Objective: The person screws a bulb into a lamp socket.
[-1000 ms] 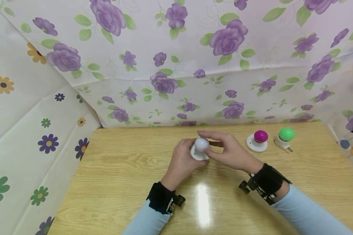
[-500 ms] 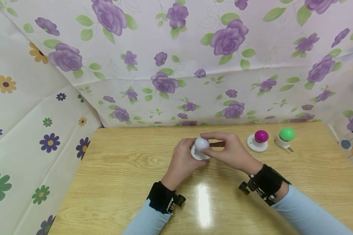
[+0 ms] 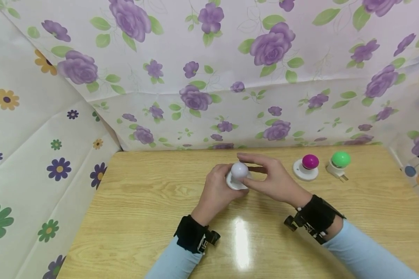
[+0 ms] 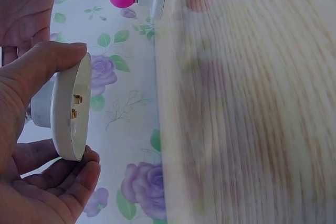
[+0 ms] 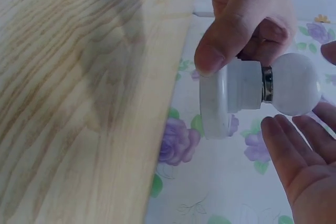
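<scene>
My left hand [image 3: 218, 186] grips the round white base of a lamp holder [image 5: 212, 103], thumb and fingers at its rim. A white light bulb [image 3: 239, 170] sits in that holder, with a band of its metal screw cap showing in the right wrist view. In the left wrist view the hollow underside of the holder shows two brass screws [image 4: 76, 99], and the holder is up off the table. My right hand [image 3: 274, 180] is spread around the bulb, thumb and fingertips [image 5: 270, 124] close beside the glass with small gaps in the right wrist view.
On the wooden table [image 3: 143, 217], at the back right, stands a magenta bulb [image 3: 310, 161] in a round white holder. Beside it a green bulb [image 3: 340, 159] sits in a white plug-in socket with prongs. Flowered cloth [image 3: 209, 116] hangs behind the table.
The right hand's thumb and fingers closed in around the bulb, then spread a little again. The left hand and the lamp holder have stayed in place.
</scene>
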A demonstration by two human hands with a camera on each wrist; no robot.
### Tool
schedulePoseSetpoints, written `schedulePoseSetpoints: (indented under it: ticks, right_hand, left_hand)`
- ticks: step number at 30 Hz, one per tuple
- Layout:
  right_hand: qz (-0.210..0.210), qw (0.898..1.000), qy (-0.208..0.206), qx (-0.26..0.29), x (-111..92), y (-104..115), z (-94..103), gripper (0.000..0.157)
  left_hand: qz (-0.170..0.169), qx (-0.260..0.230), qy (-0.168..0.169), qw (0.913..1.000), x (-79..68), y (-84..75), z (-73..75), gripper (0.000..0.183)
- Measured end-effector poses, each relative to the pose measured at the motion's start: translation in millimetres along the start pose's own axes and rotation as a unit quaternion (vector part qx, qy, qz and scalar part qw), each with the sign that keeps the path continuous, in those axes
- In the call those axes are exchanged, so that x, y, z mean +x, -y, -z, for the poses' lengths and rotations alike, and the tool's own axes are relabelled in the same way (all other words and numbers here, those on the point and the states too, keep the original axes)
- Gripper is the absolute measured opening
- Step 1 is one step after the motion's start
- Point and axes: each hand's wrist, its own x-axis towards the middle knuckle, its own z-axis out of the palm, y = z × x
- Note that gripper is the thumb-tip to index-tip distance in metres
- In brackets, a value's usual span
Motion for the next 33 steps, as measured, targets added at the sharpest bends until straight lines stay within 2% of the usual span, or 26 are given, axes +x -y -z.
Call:
schedulePoseSetpoints:
  ticks: [3, 9, 19, 29, 33]
  right_hand:
    - [0.001, 1.000, 0.024, 0.012, 1.8, 12.7, 2.6, 0.050]
    - [-0.018, 0.999, 0.037, 0.026, 2.5, 14.7, 3.1, 0.045]
    - [-0.038, 0.998, -0.001, 0.040, -0.4, -16.5, -1.5, 0.040]
    - [-0.019, 0.998, -0.057, 0.026, -2.3, -22.2, -5.7, 0.039]
    - [-0.023, 0.997, -0.065, 0.023, -2.7, -23.1, -5.5, 0.041]
  left_hand:
    - [0.000, -0.002, -0.002, 1.0000, 0.2, -0.1, 0.3, 0.064]
    - [-0.003, -0.002, -0.004, 1.0000, 0.5, 0.1, 0.6, 0.064]
    - [-0.003, 0.001, -0.002, 1.0000, 0.2, 0.4, -0.4, 0.067]
    - [0.008, -0.001, 0.005, 1.0000, 1.0, 0.1, -1.6, 0.068]
    - [0.011, 0.000, 0.007, 0.9999, 1.1, 0.1, -1.7, 0.068]
